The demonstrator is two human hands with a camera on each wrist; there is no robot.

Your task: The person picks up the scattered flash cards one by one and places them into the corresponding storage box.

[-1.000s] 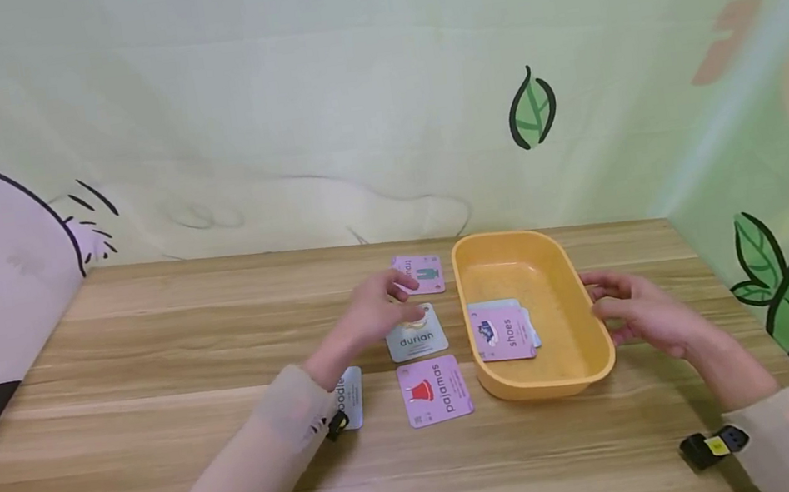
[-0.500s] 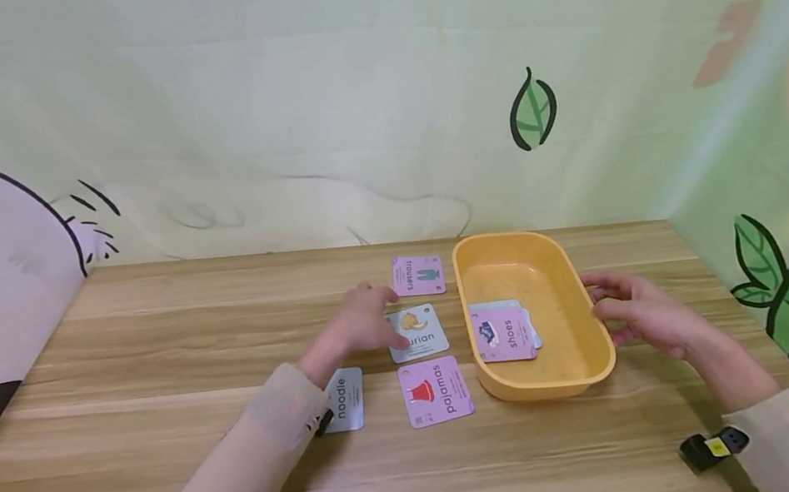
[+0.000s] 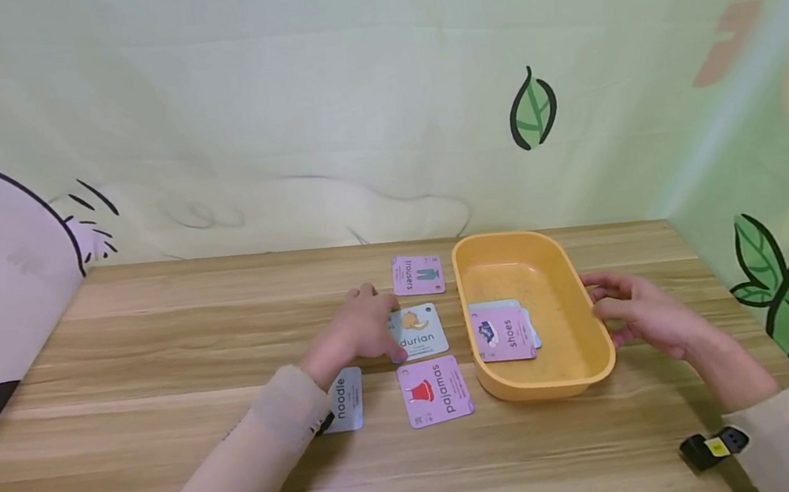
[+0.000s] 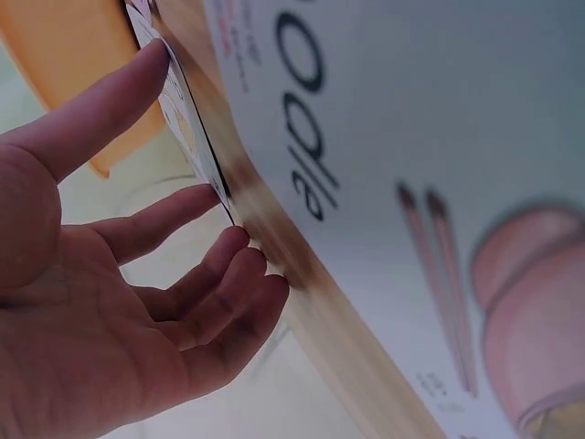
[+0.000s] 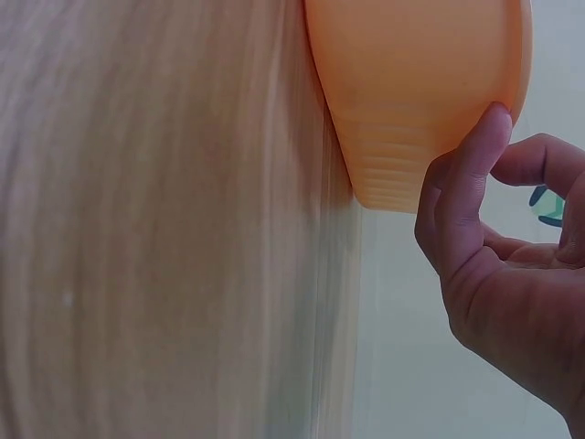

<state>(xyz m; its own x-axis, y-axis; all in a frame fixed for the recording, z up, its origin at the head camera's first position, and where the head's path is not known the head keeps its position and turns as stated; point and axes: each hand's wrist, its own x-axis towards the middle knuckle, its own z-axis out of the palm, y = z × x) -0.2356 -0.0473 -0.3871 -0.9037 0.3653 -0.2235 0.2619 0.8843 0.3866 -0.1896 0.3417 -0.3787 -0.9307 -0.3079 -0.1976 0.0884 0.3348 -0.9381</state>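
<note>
In the head view my left hand point(image 3: 356, 327) is at the left side of the blue durian card point(image 3: 417, 331), which lies on the table. Its thumb and index finger hold opposite edges of the card, as the left wrist view also shows; the other fingers are bent. A blue noodle card point(image 3: 346, 400) lies near the left wrist, partly hidden by the sleeve. My right hand point(image 3: 642, 312) holds the right rim of a yellow plastic tray point(image 3: 596, 365) with bent fingers and thumb. Inside the tray, a purple shoes card point(image 3: 504, 334) overlaps a light blue one.
A purple trousers card point(image 3: 417, 275) lies beyond the durian card. Nearer me is a purple pajamas card point(image 3: 435, 391). The wooden table point(image 3: 156, 380) meets a printed cloth backdrop point(image 3: 344, 102) behind the tray.
My left hand first moves back from above the trousers and durian cards to the durian card's left side. Its thumb then drops to the near edge. The right hand and tray stay put.
</note>
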